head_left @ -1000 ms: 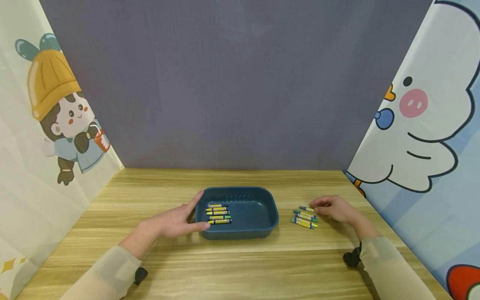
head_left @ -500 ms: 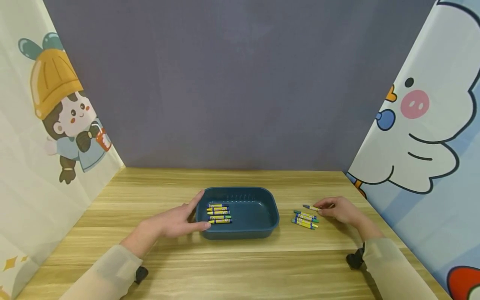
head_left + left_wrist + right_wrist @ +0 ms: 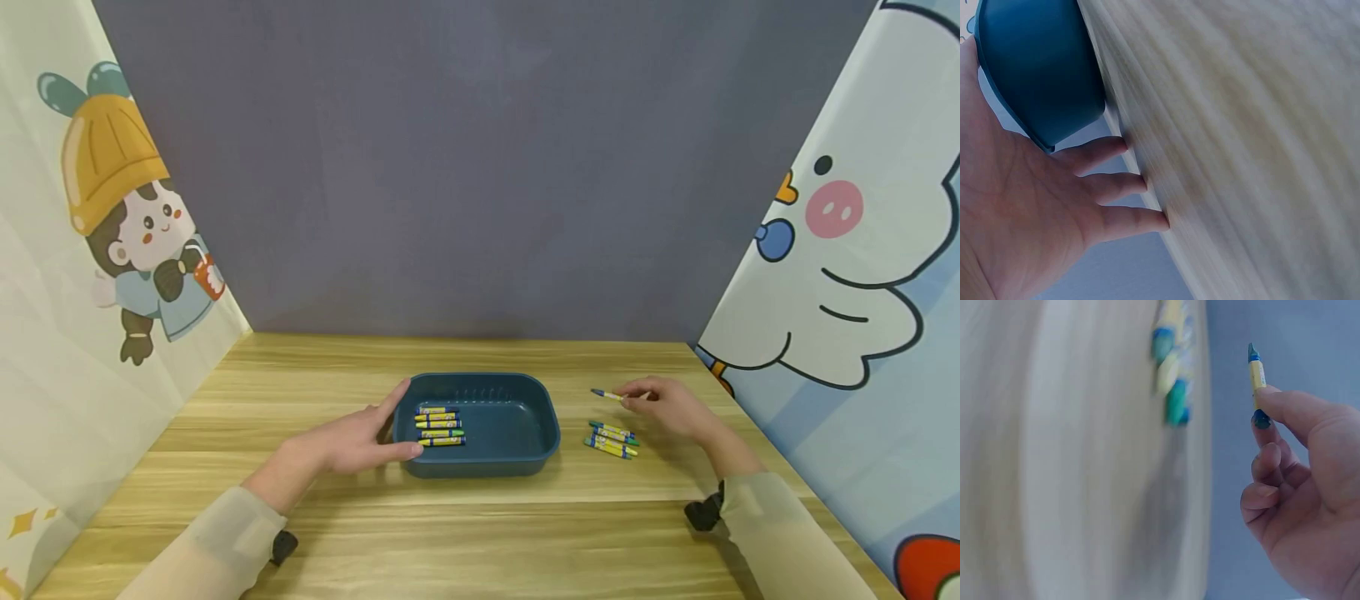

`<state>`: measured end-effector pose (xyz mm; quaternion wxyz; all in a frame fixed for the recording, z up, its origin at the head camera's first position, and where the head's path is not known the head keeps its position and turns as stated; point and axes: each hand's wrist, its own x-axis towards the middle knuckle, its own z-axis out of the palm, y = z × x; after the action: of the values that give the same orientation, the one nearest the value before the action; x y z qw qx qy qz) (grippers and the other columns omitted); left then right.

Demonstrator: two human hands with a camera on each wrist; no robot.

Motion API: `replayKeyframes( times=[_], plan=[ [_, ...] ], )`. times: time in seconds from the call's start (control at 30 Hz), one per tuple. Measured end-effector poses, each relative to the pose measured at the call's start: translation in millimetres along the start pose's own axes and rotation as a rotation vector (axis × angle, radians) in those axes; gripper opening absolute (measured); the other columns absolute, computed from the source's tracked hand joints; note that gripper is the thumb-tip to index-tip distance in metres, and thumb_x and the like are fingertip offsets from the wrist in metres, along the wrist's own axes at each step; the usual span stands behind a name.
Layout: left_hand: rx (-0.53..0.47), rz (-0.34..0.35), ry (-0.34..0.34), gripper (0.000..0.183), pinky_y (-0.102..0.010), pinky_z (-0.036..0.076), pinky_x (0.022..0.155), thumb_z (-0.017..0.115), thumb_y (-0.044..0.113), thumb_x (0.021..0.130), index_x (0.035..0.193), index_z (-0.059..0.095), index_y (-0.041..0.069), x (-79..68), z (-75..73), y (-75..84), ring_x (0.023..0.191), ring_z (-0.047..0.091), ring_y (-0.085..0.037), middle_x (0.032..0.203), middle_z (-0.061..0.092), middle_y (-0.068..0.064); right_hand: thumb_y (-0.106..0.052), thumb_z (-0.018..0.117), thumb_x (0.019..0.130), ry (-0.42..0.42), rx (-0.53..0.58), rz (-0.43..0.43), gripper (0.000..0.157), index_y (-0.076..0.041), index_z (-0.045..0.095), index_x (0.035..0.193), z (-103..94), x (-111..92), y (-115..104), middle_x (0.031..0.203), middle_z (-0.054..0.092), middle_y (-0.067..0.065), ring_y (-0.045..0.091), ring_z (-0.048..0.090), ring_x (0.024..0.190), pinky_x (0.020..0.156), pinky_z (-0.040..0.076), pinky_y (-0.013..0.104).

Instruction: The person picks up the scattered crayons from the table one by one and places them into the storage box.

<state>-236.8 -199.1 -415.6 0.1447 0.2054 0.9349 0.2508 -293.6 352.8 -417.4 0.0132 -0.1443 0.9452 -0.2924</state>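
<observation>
My left hand lies at the left end of a dark blue plastic tray, thumb on the near rim and index finger at the far corner. In the left wrist view its other fingers stretch straight down to the table beside the tray wall. Several wrapped crayons lie in a row at the tray's left side. My right hand pinches one dark-tipped crayon between thumb and fingertips, raised off the table. Nearer than it, a small group of crayons lies on the table.
A wood-grain table carries everything. Behind it rises a grey backdrop. Cartoon-printed panels stand on the left and right sides.
My right hand has drawn one crayon away from the group, lifted it and carried it toward the back and slightly left. My left hand stays at the tray.
</observation>
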Motion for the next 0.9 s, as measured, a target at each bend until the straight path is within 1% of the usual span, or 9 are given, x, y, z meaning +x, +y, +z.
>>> replayKeyframes(
  times=[0.07, 0.13, 0.2, 0.3, 0.43, 0.63, 0.9],
  plan=[
    [0.003, 0.002, 0.0, 0.118, -0.067, 0.032, 0.131, 0.059, 0.081, 0.098, 0.178, -0.009, 0.027, -0.1, -0.3, 0.2, 0.162, 0.036, -0.05, 0.177, 0.028, -0.029, -0.038, 0.069, 0.11, 0.0, 0.0, -0.002, 0.036, -0.018, 0.077, 0.138, -1.1, 1, -15, 0.131, 0.075, 0.013, 0.019, 0.067, 0.1, 0.079, 0.055, 0.036],
    [0.004, 0.003, 0.0, 0.118, -0.067, 0.032, 0.131, 0.059, 0.081, 0.098, 0.178, -0.009, 0.027, -0.3, -0.3, 0.7, 0.162, 0.036, -0.05, 0.177, 0.029, -0.029, -0.041, 0.068, 0.11, 0.002, 0.011, -0.004, 0.037, -0.02, 0.077, 0.139, -2.2, 2, -29, 0.133, 0.074, 0.013, 0.022, 0.068, 0.099, 0.077, 0.054, 0.035],
    [0.002, 0.01, 0.001, 0.118, -0.067, 0.033, 0.131, 0.059, 0.081, 0.099, 0.178, -0.009, 0.026, -0.4, -0.4, 0.8, 0.161, 0.037, -0.051, 0.177, 0.029, -0.03, -0.041, 0.069, 0.11, 0.002, 0.022, -0.025, 0.036, -0.02, 0.078, 0.138, -3.7, 2, -44, 0.133, 0.074, 0.013, 0.024, 0.068, 0.097, 0.075, 0.053, 0.035],
    [0.0, 0.01, 0.002, 0.118, -0.067, 0.034, 0.13, 0.059, 0.081, 0.099, 0.178, -0.009, 0.027, -0.3, -0.2, 0.9, 0.161, 0.038, -0.051, 0.177, 0.029, -0.03, -0.04, 0.07, 0.11, -0.002, 0.044, -0.064, 0.032, -0.022, 0.079, 0.135, -4.3, 5, -64, 0.128, 0.074, 0.01, 0.022, 0.064, 0.089, 0.07, 0.05, 0.034],
    [-0.001, 0.012, 0.003, 0.118, -0.067, 0.035, 0.129, 0.059, 0.08, 0.099, 0.178, -0.009, 0.027, 0.3, -0.4, 1.0, 0.16, 0.039, -0.051, 0.177, 0.029, -0.029, -0.035, 0.071, 0.109, -0.016, 0.067, -0.121, 0.028, -0.022, 0.08, 0.133, -1.7, 9, -88, 0.12, 0.075, 0.006, 0.016, 0.056, 0.077, 0.064, 0.045, 0.032],
    [0.002, 0.015, 0.007, 0.117, -0.066, 0.036, 0.129, 0.06, 0.08, 0.099, 0.178, -0.009, 0.028, 0.4, -0.6, 1.6, 0.159, 0.041, -0.05, 0.177, 0.031, -0.028, -0.027, 0.072, 0.109, -0.043, 0.102, -0.2, 0.024, -0.023, 0.081, 0.131, 12.5, 18, -116, 0.115, 0.074, 0.003, 0.013, 0.054, 0.071, 0.061, 0.045, 0.029],
    [0.004, 0.021, 0.009, 0.116, -0.066, 0.038, 0.128, 0.061, 0.078, 0.1, 0.178, -0.008, 0.026, 0.7, -0.1, 1.2, 0.158, 0.044, -0.05, 0.175, 0.033, -0.03, -0.023, 0.073, 0.107, -0.104, 0.154, -0.249, 0.023, -0.021, 0.082, 0.128, 42.9, 26, -152, 0.116, 0.073, 0.005, 0.016, 0.058, 0.076, 0.064, 0.048, 0.029]
  ],
)
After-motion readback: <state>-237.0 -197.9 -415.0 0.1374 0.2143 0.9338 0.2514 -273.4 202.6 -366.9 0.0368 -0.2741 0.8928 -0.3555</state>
